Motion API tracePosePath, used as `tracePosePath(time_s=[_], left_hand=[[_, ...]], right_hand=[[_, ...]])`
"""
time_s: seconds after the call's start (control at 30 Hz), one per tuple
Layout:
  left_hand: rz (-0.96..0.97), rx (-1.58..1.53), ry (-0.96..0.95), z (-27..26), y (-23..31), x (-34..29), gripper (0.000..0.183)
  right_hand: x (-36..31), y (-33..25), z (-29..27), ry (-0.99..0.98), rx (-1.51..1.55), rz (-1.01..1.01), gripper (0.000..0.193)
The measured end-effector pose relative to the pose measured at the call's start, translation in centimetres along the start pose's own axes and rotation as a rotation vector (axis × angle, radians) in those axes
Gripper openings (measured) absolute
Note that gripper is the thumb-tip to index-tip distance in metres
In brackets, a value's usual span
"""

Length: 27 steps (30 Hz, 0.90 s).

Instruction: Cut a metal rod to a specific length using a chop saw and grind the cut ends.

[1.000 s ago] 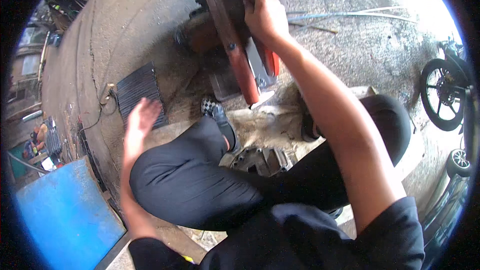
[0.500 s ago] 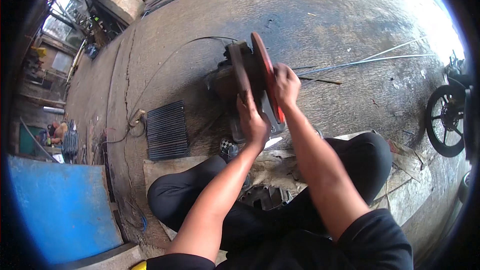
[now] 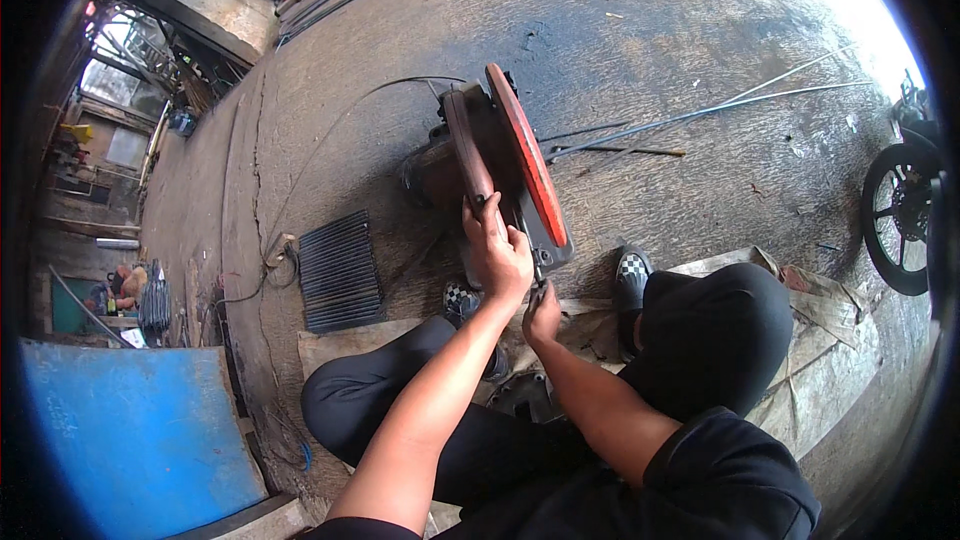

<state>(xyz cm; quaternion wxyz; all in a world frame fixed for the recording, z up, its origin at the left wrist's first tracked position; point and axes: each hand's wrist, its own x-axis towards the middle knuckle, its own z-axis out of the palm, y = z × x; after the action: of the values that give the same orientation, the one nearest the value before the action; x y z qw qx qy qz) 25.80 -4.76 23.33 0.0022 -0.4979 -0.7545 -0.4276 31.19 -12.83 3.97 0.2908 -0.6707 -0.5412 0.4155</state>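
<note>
On the ground before me stands a machine with a dark motor body [image 3: 425,172], a red-edged disc [image 3: 528,155] seen nearly edge-on, and a long brown bar [image 3: 467,145] beside it. My left hand [image 3: 500,262] has its fingers at the bar's near end, closed around it, thumb toward the disc. Just below the disc's near edge, my right hand [image 3: 543,315] is closed on a slim dark metal piece [image 3: 538,265] whose kind I cannot make out. Part of the machine's grey base [image 3: 557,257] shows under the disc.
A stack of dark rods [image 3: 340,270] lies left of the machine. Long thin rods [image 3: 700,125] stretch to the right. A cable [image 3: 360,110] curves behind. A metal casing [image 3: 525,398] sits between my legs, a blue panel [image 3: 135,430] at left, a motorcycle wheel [image 3: 897,230] at right.
My right hand has come off the red disc's side and moved down and left, close below my left hand. The left hand stays at the bar. My right shoe now shows.
</note>
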Motion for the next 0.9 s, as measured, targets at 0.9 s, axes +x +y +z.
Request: tracePosePath(time_s=[0.9], left_hand=[[0.024, 0.094, 0.023, 0.1, -0.3, -0.1, 0.052]], right_hand=[[2.5, 0.1, 0.6, -0.004, 0.071, 0.179, 0.043]])
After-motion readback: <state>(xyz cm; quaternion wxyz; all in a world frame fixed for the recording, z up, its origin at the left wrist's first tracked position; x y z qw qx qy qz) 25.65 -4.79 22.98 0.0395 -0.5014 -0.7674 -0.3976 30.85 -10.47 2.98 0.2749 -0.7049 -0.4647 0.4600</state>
